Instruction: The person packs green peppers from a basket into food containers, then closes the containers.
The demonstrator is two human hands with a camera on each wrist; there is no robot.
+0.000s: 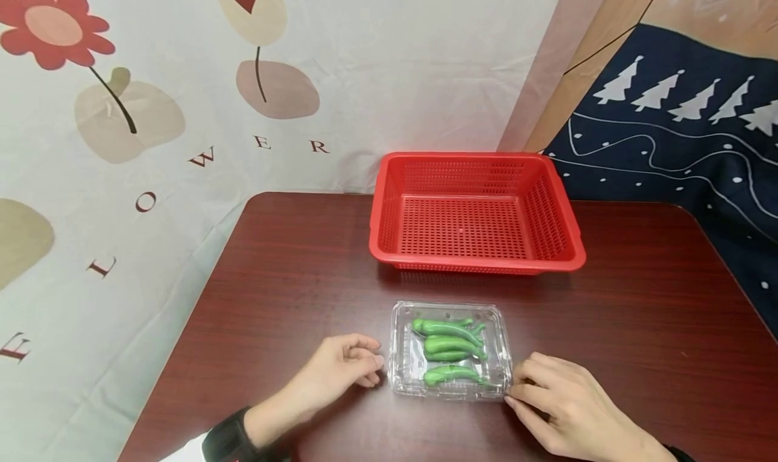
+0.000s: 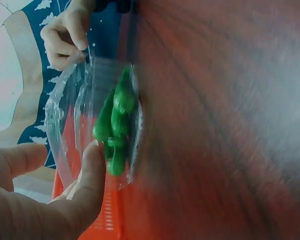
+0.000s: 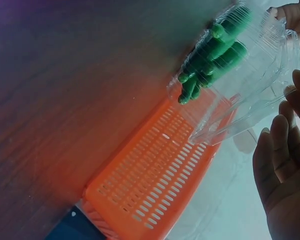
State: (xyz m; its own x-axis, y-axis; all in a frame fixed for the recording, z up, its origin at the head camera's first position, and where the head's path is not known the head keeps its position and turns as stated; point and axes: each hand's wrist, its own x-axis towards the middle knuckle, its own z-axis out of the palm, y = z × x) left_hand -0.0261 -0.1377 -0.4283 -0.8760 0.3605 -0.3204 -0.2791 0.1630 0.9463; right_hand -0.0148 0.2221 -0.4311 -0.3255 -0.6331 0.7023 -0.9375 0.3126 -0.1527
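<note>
A clear plastic clamshell box (image 1: 402,381) lies on the table with several green peppers (image 1: 452,345) inside. At the box's front right corner my right hand (image 1: 565,402) pinches the rim between thumb and index finger; the left wrist view shows this right hand (image 2: 65,37) at the far end of the box. Beside the left wall is my left hand (image 1: 346,367), its fingers loosely bent and holding nothing. In the left wrist view its fingertips come close to the box's side; whether they touch it I cannot tell.
Behind the box stands a red perforated plastic basket (image 1: 462,229), near the back edge of the dark reddish-brown table (image 1: 292,266). A white printed cloth (image 1: 389,77) hangs behind the table, and a dark blue cloth with white trees (image 1: 668,131) hangs at the right.
</note>
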